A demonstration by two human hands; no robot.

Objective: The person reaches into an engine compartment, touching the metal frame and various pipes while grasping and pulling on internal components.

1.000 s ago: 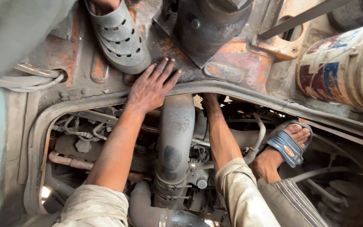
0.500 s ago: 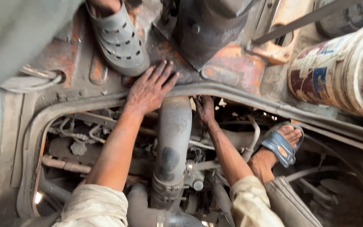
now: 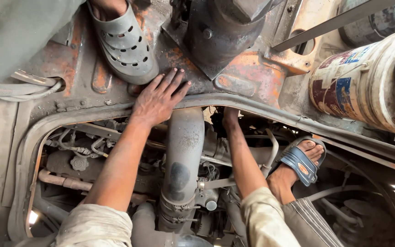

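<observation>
My left hand (image 3: 158, 98) lies flat with fingers spread on the rusty, greasy metal floor (image 3: 248, 75), just above the rim of an opening over an engine bay. A thick grey pipe (image 3: 183, 160) runs down the middle of the opening between my forearms. My right hand (image 3: 229, 118) reaches under the rim to the right of that pipe; its fingers are sunk in the dark gap, so I cannot see whether they hold anything.
Another person's foot in a grey perforated clog (image 3: 124, 43) stands beside my left hand. A foot in a blue sandal (image 3: 301, 163) rests on engine parts at right. A dirty white bucket (image 3: 366, 84) sits at the right, a dark column base (image 3: 222, 29) at top.
My right hand has pushed further up under the rim beside the pipe. My left hand stays flat on the floor; the view has shifted slightly.
</observation>
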